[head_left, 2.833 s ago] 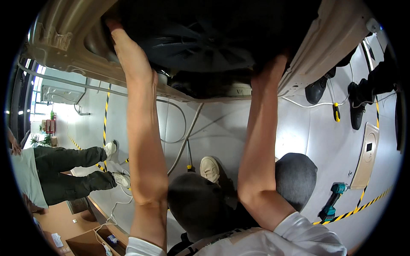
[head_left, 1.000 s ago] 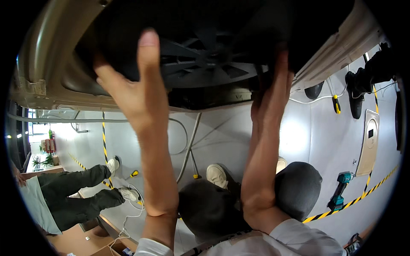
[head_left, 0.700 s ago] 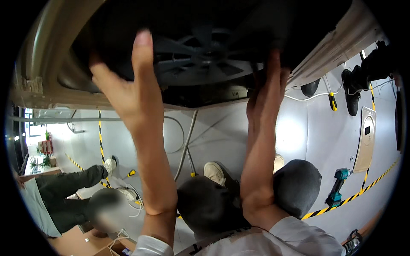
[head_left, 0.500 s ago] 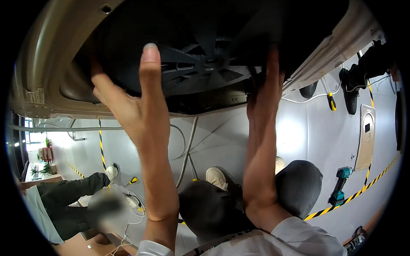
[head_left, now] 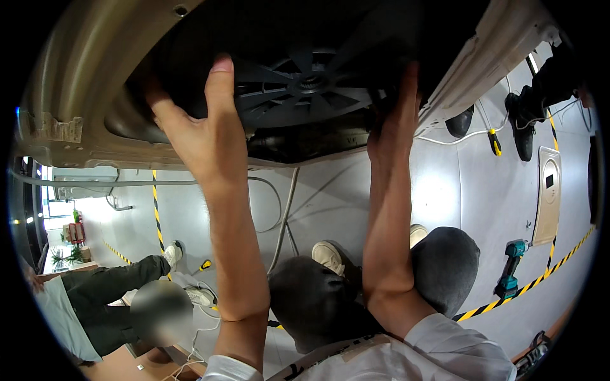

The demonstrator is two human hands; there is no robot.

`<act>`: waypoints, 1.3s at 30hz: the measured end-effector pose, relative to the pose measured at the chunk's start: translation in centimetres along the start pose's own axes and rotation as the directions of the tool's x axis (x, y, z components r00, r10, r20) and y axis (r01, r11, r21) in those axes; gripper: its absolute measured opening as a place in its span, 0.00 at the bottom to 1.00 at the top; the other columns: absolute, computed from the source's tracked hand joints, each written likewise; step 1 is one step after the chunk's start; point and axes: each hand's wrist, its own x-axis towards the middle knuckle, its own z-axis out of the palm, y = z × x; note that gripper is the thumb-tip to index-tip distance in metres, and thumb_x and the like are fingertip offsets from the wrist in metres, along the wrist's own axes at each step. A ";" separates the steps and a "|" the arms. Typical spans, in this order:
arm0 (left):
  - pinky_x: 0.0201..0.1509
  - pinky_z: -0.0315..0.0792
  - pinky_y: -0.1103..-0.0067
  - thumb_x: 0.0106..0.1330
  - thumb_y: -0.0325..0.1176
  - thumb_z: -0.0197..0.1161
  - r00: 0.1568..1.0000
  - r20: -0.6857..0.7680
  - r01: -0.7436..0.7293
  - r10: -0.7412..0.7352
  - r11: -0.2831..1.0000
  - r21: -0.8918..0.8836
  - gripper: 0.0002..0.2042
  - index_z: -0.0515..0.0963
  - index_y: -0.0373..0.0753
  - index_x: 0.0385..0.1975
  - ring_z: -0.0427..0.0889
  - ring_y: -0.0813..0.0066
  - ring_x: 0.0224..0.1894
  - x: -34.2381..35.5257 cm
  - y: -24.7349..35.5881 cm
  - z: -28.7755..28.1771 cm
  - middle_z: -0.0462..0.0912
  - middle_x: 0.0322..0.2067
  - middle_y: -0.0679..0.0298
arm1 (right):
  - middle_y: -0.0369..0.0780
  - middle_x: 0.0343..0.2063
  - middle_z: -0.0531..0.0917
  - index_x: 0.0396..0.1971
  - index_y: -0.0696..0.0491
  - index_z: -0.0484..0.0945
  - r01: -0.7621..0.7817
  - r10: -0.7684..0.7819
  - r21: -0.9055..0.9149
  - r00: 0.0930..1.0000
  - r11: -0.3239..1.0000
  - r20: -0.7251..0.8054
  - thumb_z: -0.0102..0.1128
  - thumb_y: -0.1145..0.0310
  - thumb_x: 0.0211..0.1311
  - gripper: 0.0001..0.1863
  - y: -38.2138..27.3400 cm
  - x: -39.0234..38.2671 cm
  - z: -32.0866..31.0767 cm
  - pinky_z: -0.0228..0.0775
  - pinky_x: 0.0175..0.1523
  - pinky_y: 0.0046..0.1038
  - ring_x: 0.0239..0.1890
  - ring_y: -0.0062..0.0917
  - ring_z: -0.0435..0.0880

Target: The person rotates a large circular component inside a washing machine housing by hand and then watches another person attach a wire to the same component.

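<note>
My two hands reach up into a beige metal cabinet, round a black plastic tub whose ribs spread from a central hub. On the tub's left side, my left hand grips with its thumb raised on the near face and its fingers behind the edge, partly in shadow. Along the right side, my right hand is pressed against the tub, its fingertips lost in the dark. Below the hub, a dark gap shows a cylindrical part inside the cabinet.
A grey hose hangs to the floor. At right lie a teal power drill, a yellow-black screwdriver and a beige panel. Another screwdriver lies left. A person is at lower left; another person's shoe is at right.
The cabinet and tub sit slightly differently in view, with the hub a little higher and more of the gap below it showing. Both hands keep their places on the tub.
</note>
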 end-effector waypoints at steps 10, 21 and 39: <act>0.63 0.55 0.76 0.56 0.34 0.63 0.997 -0.005 -0.075 0.077 0.988 0.137 0.31 0.62 0.29 0.58 0.66 0.64 0.54 -0.1 -0.1 -0.2 0.67 0.54 0.52 | 0.45 0.65 0.58 0.66 0.54 0.54 -0.116 0.113 0.046 0.991 0.992 0.072 0.53 0.34 0.53 0.49 -1.3 0.0 -0.3 0.47 0.67 0.40 0.65 0.40 0.56; 0.64 0.52 0.77 0.54 0.37 0.63 0.995 -0.061 0.078 -0.073 0.994 0.074 0.31 0.63 0.32 0.58 0.65 0.66 0.55 -0.3 0.6 -0.2 0.68 0.53 0.57 | 0.45 0.63 0.60 0.64 0.53 0.57 -0.111 0.111 0.003 0.994 0.994 -0.012 0.52 0.42 0.58 0.41 -0.6 -0.7 -1.5 0.44 0.69 0.40 0.66 0.37 0.57; 0.51 0.63 0.65 0.62 0.20 0.45 0.932 -0.025 -0.288 0.360 0.783 0.551 0.17 0.65 0.26 0.52 0.67 0.49 0.42 0.1 -3.0 -0.6 0.71 0.39 0.48 | 0.45 0.67 0.53 0.67 0.52 0.50 -0.122 0.123 -0.022 0.991 0.992 0.056 0.43 0.41 0.63 0.40 -1.4 0.3 -0.6 0.38 0.69 0.47 0.69 0.40 0.48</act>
